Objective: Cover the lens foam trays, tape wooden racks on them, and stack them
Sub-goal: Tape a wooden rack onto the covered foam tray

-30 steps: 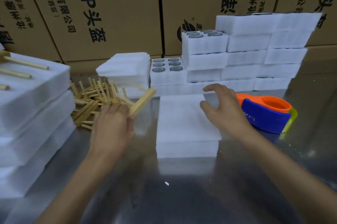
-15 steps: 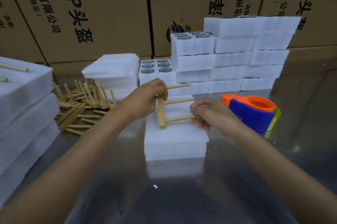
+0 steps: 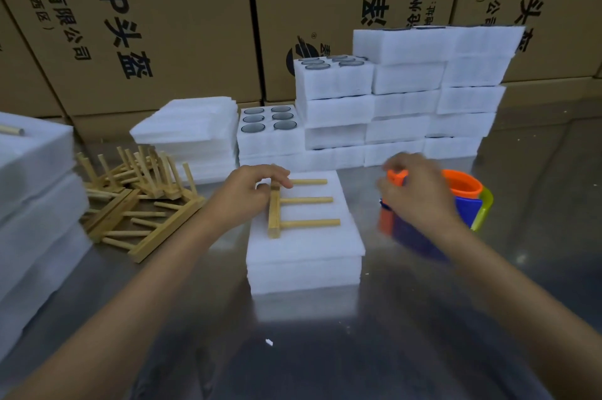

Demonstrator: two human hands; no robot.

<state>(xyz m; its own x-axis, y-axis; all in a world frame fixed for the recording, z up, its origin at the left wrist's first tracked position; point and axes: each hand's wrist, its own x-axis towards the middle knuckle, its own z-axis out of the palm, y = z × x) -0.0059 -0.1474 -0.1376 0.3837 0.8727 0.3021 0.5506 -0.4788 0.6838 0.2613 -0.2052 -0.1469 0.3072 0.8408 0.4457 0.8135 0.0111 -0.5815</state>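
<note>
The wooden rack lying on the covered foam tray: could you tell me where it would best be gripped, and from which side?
Grip the wooden rack by its thick base bar, coming from the left and above. The bar lies flat along the left of the covered foam tray, its three pegs pointing right, so that side is free. The left hand already holds its far end there.

Rack pile (image 3: 136, 204) blocks left; tray wall (image 3: 391, 113) behind; front free.

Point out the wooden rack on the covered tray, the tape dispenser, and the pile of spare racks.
Rack (image 3: 274, 209): head view, on its crossbar.
Tape dispenser (image 3: 464, 183): head view, on its orange ring.
Rack pile (image 3: 136, 201): head view, on the middle of the heap.
</note>
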